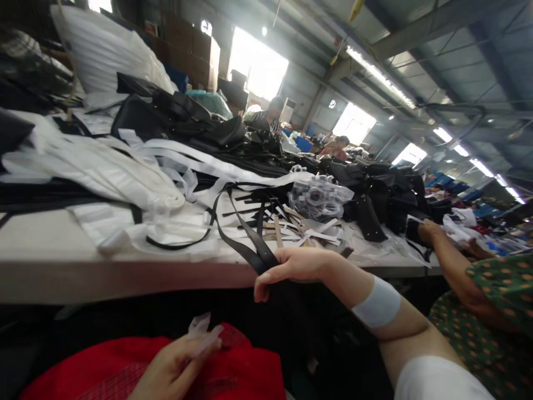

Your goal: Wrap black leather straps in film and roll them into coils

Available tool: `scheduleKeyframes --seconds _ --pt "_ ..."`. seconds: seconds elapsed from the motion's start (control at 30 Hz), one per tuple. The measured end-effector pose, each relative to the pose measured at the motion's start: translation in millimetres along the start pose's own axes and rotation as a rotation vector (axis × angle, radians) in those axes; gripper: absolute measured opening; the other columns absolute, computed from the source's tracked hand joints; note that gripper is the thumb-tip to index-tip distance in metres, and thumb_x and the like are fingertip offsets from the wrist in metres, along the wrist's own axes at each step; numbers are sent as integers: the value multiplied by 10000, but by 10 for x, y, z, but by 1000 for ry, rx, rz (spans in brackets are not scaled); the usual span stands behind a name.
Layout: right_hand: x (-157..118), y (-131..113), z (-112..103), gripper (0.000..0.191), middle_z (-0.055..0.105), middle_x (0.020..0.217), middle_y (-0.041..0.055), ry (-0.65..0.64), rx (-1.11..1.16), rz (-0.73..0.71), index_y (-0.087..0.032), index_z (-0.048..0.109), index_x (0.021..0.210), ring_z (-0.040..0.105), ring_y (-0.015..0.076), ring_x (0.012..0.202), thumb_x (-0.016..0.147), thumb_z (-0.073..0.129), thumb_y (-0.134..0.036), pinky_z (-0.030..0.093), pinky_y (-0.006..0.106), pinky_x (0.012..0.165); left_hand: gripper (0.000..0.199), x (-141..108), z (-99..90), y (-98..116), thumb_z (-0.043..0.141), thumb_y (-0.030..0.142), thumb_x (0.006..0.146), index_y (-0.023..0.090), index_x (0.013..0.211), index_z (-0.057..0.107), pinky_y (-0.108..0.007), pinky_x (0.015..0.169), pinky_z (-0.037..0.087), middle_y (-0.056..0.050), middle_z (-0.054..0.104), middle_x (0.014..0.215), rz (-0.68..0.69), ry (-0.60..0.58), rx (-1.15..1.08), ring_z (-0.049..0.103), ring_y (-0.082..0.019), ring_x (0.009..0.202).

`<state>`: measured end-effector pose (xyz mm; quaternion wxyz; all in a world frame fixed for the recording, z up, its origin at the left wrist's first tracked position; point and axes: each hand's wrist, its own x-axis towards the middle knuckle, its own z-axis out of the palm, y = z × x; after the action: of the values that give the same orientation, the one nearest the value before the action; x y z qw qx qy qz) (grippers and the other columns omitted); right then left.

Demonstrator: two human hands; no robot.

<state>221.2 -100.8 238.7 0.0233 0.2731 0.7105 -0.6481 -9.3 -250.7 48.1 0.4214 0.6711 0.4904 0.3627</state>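
Low in front of the body, the left hand [172, 361] pinches a translucent white strip [208, 340] between thumb and fingers, above red cloth [254, 369]. Forward and to its right, the right hand [291, 264] grips a black strap [263, 254] at the near edge of the table [45, 239]; lengths of strap loop from its fingers onto the tabletop. Just beyond that hand lie scattered short strips [291, 226], with a clear plastic bag [320, 197] behind them. Right of the right hand, a co-worker in green dotted clothing [502, 294] reaches over the table. Beyond both hands, to the left, long white strips [133, 180] are heaped; farther off, black pieces [179, 119] are piled.
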Motion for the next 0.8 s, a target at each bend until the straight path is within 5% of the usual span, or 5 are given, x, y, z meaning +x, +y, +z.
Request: scheduleKeyframes --seconds 0.13,0.3,0.43,0.57,0.8 --pt "101 384 433 300 728 831 18 245 -66 -161 -172 753 933 660 141 781 899 574 -410 522 223 710 339 -68 -26 148 523 486 905 264 914 779 -279 836 563 -23 774 960 -62 127 -35 710 -216 910" --pt "323 754 597 339 723 895 47 654 365 -310 -186 710 1010 625 110 579 847 638 -474 513 224 562 311 -145 -149 97 537 433 925 220 954 761 -323 919 530 -41 768 992 -95 198 -66 698 -217 958" --pt "518 944 692 282 712 797 40 741 607 -378 -181 700 937 570 91 494 815 692 -435 492 230 537 315 -245 -348 127 531 418 929 199 961 755 -382 1002 479 -68 749 1062 -94 219 -34 667 -239 1043" --pt "632 1001 720 254 678 669 17 833 737 -392 -177 688 897 479 74 436 811 693 -416 453 226 506 318 -318 -454 229 505 409 942 194 949 739 -326 894 529 -79 723 1114 -143 208 -96 652 -232 1040" --pt "693 1037 673 281 689 730 16 896 747 -408 -190 662 858 396 44 382 805 678 -465 371 206 413 382 -219 -219 178 434 424 963 179 803 680 -241 723 513 -21 676 775 -105 12 -119 611 -162 730"
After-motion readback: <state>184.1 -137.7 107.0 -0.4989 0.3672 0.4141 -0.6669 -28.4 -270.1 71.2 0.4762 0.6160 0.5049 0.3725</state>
